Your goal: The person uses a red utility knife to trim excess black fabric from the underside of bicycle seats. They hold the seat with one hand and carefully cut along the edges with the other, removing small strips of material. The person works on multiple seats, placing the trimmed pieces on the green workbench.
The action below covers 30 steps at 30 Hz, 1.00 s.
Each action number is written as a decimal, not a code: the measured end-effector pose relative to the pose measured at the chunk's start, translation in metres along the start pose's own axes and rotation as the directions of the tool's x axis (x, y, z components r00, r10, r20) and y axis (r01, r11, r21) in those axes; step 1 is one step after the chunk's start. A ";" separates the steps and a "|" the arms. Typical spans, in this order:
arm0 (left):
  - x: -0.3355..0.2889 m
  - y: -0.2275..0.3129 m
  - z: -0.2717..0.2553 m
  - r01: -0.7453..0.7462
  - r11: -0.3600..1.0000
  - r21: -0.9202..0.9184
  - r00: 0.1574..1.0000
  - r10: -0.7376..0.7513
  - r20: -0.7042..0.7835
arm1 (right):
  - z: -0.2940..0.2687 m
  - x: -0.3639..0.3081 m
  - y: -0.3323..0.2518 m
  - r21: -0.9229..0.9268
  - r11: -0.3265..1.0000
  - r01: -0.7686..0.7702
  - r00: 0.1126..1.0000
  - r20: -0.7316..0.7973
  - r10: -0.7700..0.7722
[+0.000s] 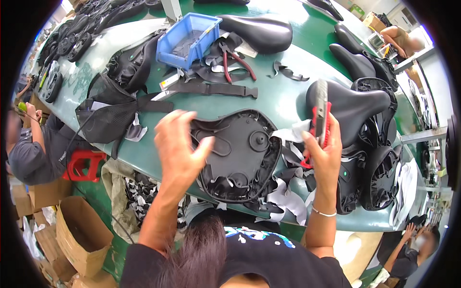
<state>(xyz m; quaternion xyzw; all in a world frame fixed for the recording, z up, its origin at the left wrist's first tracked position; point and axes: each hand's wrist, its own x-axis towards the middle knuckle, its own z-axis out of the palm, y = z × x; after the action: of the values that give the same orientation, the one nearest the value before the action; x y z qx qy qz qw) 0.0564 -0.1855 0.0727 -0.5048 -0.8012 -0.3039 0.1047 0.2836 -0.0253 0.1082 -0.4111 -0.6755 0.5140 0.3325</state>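
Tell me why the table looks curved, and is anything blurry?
Head view: the fisheye lens bends the green table toward the dark rim; the left hand is slightly motion-blurred, the right hand with its red cutter sharper; soft glare brightens the tabletop.

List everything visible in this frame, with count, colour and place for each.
upturned saddle: one, black, underside up on the table edge between the hands
utility knife: one, red and grey, in the right hand
finished saddles: several, black, stacked at the right and along the far side
offcut strips: many, black and white, around the upturned saddle
bin: one, blue, far centre
pliers: one, red handles, beside the bin
strap: one, black, mid-table
mesh fabric: one piece, black, left edge
table: one, green
stool: one, red, floor at left
cardboard boxes: several, brown, lower left
left hand: on the saddle's left rim
right hand: gripping the knife
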 end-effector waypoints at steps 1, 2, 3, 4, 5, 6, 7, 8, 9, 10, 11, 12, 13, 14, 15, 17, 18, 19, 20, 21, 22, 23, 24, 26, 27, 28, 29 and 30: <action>0.017 0.021 -0.002 -0.109 0.982 -0.154 0.986 0.126 0.107 | 0.013 -0.003 -0.006 -0.004 0.999 0.053 0.998 0.047 -0.053; 0.033 0.040 0.003 -0.200 0.927 -0.316 0.947 0.266 0.181 | 0.023 -0.004 -0.006 -0.055 0.978 0.202 0.976 0.100 -0.196; 0.043 0.055 0.011 -0.283 0.902 -0.326 0.901 0.366 0.231 | 0.035 -0.005 -0.006 -0.081 0.933 0.351 0.929 0.156 -0.336; 0.049 0.058 0.020 -0.350 0.873 -0.339 0.848 0.449 0.281 | 0.041 -0.014 -0.025 -0.147 0.918 0.369 0.912 0.246 -0.327; 0.053 0.048 0.034 -0.213 0.888 -0.407 0.864 0.366 0.346 | 0.037 -0.019 -0.022 -0.146 0.940 0.310 0.929 0.259 -0.266; 0.062 0.047 0.043 -0.082 0.874 -0.479 0.860 0.305 0.410 | 0.024 -0.021 -0.018 -0.162 0.956 0.246 0.946 0.254 -0.201; 0.062 0.044 0.038 -0.007 0.868 -0.497 0.877 0.243 0.413 | 0.007 -0.025 -0.010 -0.186 0.963 0.197 0.964 0.216 -0.155; 0.066 0.046 0.036 0.028 0.855 -0.518 0.861 0.242 0.448 | -0.013 -0.026 0.009 -0.277 0.923 0.266 0.952 0.225 -0.207; 0.066 0.047 0.036 0.075 0.845 -0.529 0.840 0.232 0.490 | -0.023 -0.023 0.018 -0.380 0.833 0.403 0.906 0.296 -0.303; 0.065 0.047 0.037 0.123 0.835 -0.537 0.818 0.221 0.531 | -0.027 -0.020 0.022 -0.461 0.711 0.532 0.842 0.380 -0.384; 0.066 0.046 0.043 0.036 0.827 -0.561 0.850 0.270 0.452 | -0.026 -0.019 0.017 -0.527 0.655 0.541 0.831 0.458 -0.317; 0.065 0.046 0.043 0.135 0.799 -0.587 0.848 0.213 0.485 | -0.022 -0.018 0.011 -0.574 0.624 0.530 0.837 0.472 -0.277; 0.066 0.047 0.041 0.232 0.761 -0.606 0.840 0.158 0.520 | -0.016 -0.017 0.005 -0.618 0.589 0.521 0.842 0.484 -0.236; 0.068 0.048 0.039 0.327 0.714 -0.619 0.826 0.102 0.554 | -0.010 -0.016 0.001 -0.659 0.549 0.514 0.845 0.497 -0.196; 0.067 0.048 0.036 0.534 0.558 -0.635 0.777 -0.029 0.628 | -0.005 -0.023 0.004 -0.676 0.545 0.496 0.863 0.451 -0.227; 0.069 0.033 0.039 0.577 0.028 -0.816 0.816 -0.035 0.576 | 0.000 -0.051 -0.003 -0.762 0.506 0.404 0.903 0.421 -0.088; 0.072 0.022 0.041 0.474 -0.349 -0.809 0.859 -0.018 0.512 | 0.002 -0.068 -0.008 -0.800 0.496 0.338 0.923 0.384 -0.010; 0.074 0.016 0.042 0.307 -0.674 -0.672 0.895 -0.035 0.444 | 0.006 -0.077 -0.006 -0.761 0.582 0.286 0.944 0.329 -0.034; 0.069 0.021 0.039 0.280 -0.720 -0.635 0.898 -0.037 0.438 | 0.009 -0.074 -0.006 -0.765 0.583 0.274 0.947 0.322 -0.023; 0.068 0.026 0.034 0.356 -0.684 -0.636 0.889 0.039 0.456 | 0.012 -0.066 -0.010 -0.770 0.581 0.264 0.950 0.311 -0.019; 0.066 0.030 0.032 0.428 -0.642 -0.636 0.873 0.112 0.474 | 0.016 -0.057 -0.014 -0.774 0.580 0.255 0.953 0.303 -0.015; 0.063 0.033 0.031 0.344 -0.126 -0.930 0.939 0.068 0.338 | 0.020 -0.046 -0.017 -0.790 0.553 0.262 0.950 0.313 -0.004; 0.071 0.034 0.030 0.112 0.340 -0.934 0.968 0.173 0.180 | 0.017 -0.037 -0.006 -0.752 0.553 0.358 0.933 0.318 -0.171; 0.086 0.031 0.035 -0.400 0.819 -0.411 0.912 0.399 -0.094 | 0.014 -0.016 -0.009 -0.795 0.469 0.386 0.922 0.348 -0.168; 0.085 0.026 0.042 -0.352 0.863 -0.362 0.934 0.346 -0.082 | 0.018 -0.006 -0.009 -0.809 0.409 0.422 0.906 0.363 -0.217; 0.084 0.023 0.049 -0.301 0.901 -0.313 0.953 0.293 -0.073 | 0.019 -0.011 -0.011 -0.820 0.390 0.419 0.908 0.373 -0.191; 0.087 0.021 0.054 -0.252 0.932 -0.262 0.968 0.243 -0.069 | 0.019 -0.018 -0.014 -0.831 0.371 0.415 0.910 0.379 -0.168; 0.086 0.026 0.048 -0.102 0.920 -0.379 0.991 0.063 -0.115 | 0.018 -0.029 -0.014 -0.845 0.350 0.404 0.914 0.382 -0.134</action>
<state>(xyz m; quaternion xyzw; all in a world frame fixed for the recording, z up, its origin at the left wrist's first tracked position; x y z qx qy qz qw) 0.0458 -0.0851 0.0847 -0.5328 -0.6979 -0.4753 0.0566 0.2777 -0.0603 0.1164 -0.3396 -0.9383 0.0449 0.0474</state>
